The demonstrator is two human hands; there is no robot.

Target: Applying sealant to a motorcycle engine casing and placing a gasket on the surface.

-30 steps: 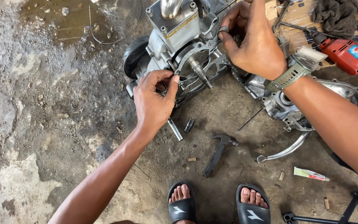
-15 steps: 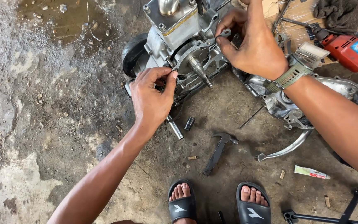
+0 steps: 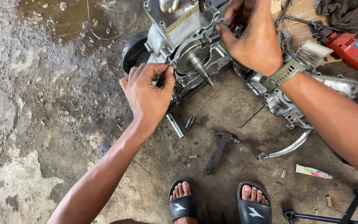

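On the stained concrete floor (image 3: pixel 42 124), a grey metal engine block (image 3: pixel 179 29) sits near the top of the view, with a steel shaft (image 3: pixel 199 69) jutting out of its round housing toward the camera. The left hand (image 3: pixel 148 97) rests against the lower left edge of the engine block, its thumb and forefinger pressed together on a small part at the rim of the housing; what that part is cannot be told. The right hand (image 3: pixel 251 39) reaches in from the other side, its fingers (image 3: pixel 222 31) curled and pinching the upper right edge of the same housing, and a green-strapped wristwatch (image 3: pixel 286 71) sits on its wrist.

Just below the left hand lie a short metal rod (image 3: pixel 175 125) and a small dark socket (image 3: pixel 190 122). A hammer (image 3: pixel 219 150) lies further toward the camera, above a pair of black sandals (image 3: pixel 218 203) on the person's feet. Right of the engine block rests a metal engine cover (image 3: pixel 353 89), with a curved chrome lever (image 3: pixel 289 147) below it and a small tube (image 3: pixel 313 171) close by. A red power tool (image 3: pixel 353 47) lies at the upper right.
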